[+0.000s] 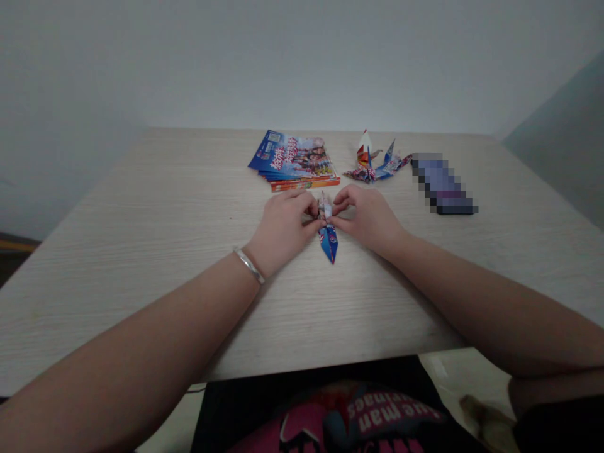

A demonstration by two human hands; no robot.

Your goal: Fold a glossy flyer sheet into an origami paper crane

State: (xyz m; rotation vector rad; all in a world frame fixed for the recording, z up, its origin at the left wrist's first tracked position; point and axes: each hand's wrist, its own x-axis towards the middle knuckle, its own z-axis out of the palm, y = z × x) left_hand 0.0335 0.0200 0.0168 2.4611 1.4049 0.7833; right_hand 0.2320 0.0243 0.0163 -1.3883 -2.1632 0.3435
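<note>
A narrow strip of folded printed paper (329, 242), blue with a pointed near end, lies on the table between my hands. My left hand (290, 217), with a silver bangle at its wrist, pinches the paper's left edge between thumb and curled fingers. From the other side my right hand (361, 214) presses its thumb and bent fingers onto the right edge. Both thumb tips almost meet at the paper's middle. Paler printing shows on its far half, partly hidden by the fingers.
Beyond my hands lies a stack of printed leaflets (297, 157), blue and orange. To its right stand folded paper cranes (377, 167), overlapping each other. A pixelated dark phone-like slab (443, 185) lies farther right. The pale wooden table (165, 207) meets a wall behind.
</note>
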